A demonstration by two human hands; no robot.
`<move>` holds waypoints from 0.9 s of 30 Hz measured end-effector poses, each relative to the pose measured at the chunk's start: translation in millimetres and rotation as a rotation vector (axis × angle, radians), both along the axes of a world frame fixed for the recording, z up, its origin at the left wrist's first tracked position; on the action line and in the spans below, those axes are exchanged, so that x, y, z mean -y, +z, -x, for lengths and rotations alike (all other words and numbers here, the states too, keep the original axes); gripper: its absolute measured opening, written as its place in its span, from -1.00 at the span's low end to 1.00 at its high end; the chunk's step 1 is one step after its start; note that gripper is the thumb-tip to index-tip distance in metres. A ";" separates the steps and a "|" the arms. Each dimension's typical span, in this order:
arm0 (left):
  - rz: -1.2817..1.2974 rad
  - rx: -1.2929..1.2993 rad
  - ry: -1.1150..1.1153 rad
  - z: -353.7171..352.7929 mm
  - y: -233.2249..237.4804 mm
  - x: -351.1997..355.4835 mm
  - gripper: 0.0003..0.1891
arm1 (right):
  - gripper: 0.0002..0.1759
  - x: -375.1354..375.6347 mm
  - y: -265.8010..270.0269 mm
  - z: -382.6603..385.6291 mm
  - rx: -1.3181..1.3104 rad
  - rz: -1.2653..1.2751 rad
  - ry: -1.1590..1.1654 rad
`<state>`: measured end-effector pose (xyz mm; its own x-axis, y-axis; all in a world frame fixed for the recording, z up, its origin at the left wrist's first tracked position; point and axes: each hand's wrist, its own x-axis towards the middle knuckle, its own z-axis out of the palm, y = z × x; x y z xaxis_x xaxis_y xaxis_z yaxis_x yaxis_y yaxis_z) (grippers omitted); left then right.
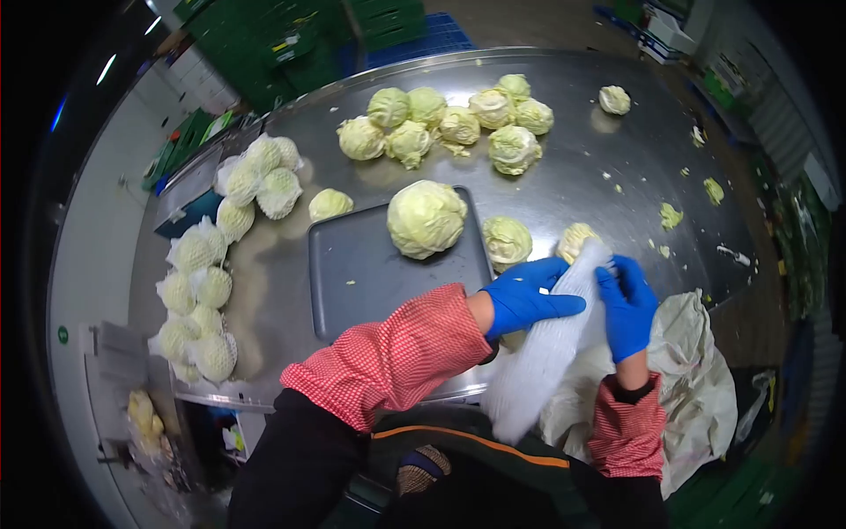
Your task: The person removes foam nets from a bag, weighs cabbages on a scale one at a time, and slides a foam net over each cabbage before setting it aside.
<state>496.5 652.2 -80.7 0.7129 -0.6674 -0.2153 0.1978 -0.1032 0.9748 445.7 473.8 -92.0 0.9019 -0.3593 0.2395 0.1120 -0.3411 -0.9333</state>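
A long bunch of white foam netting (pixel 551 344) hangs between my hands over the table's front edge. My right hand (pixel 627 304), in a blue glove, pinches its upper end. My left hand (pixel 535 298), also blue-gloved, lies against the netting's left side with thumb and fingers apart. Just beyond the netting's top sits a small cabbage (pixel 577 240), partly covered by it. Another cabbage (pixel 507 242) stands behind my left hand. A large cabbage (pixel 426 219) rests on the grey tray (pixel 352 282) to the left.
Cabbages wrapped in white netting (pixel 196 291) line the table's left side. Bare cabbages (pixel 408 141) stand in groups at the back. Leaf scraps (pixel 671 216) lie on the right. A whitish sack (pixel 692 388) is beside my right arm. Green crates (pixel 264 53) stand behind the metal table (pixel 564 189).
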 end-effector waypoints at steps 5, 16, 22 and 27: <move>0.592 -1.058 0.144 18.1 -37.8 -55.3 -0.70 | -0.90 -68.2 -22.6 -0.4 -0.118 0.079 0.227; 0.937 -0.936 0.639 62.8 -63.7 -97.7 -0.59 | -0.78 -124.4 -8.8 -4.7 -0.402 -0.194 0.667; 0.711 -0.533 0.659 59.9 -79.9 -123.0 -0.58 | -0.65 -117.2 -25.5 -6.0 -0.943 -0.223 1.215; 0.844 -0.576 0.248 24.6 -63.7 -148.5 -0.70 | -0.76 -95.7 -30.8 -51.6 -0.648 -0.566 1.071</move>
<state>472.0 800.7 -144.3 0.7880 -0.6078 -0.0983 0.5766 0.6727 0.4637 497.3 569.5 -122.9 0.6911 0.6697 -0.2718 -0.4284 0.0766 -0.9004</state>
